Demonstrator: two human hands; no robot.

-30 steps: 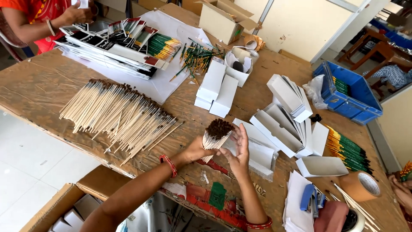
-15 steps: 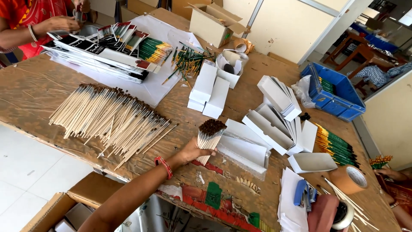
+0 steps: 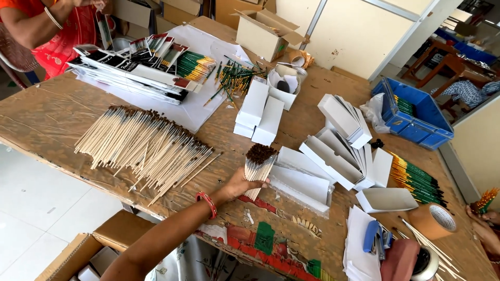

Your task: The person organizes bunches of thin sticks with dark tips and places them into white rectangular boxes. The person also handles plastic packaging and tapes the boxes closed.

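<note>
My left hand [image 3: 240, 183] grips a bundle of thin wooden paintbrushes [image 3: 256, 167], bristle ends up, held upright over the table's near edge. A red bangle sits on that wrist. Just right of the bundle lies an open white cardboard box [image 3: 302, 179]. A large loose pile of the same brushes [image 3: 146, 145] is spread on the brown table [image 3: 47, 125] to the left. My right hand is out of sight.
Stacks of white boxes [image 3: 260, 112] and open white boxes [image 3: 344, 140] fill the middle. Green-handled brushes [image 3: 419, 182] lie at right, near a tape roll [image 3: 433, 221] and a blue crate [image 3: 411, 112]. Another person in orange [image 3: 47, 26] works at far left beside packaging cards [image 3: 135, 70].
My right hand has let go of the brush bundle and left the view. My left hand still holds the bundle upright.
</note>
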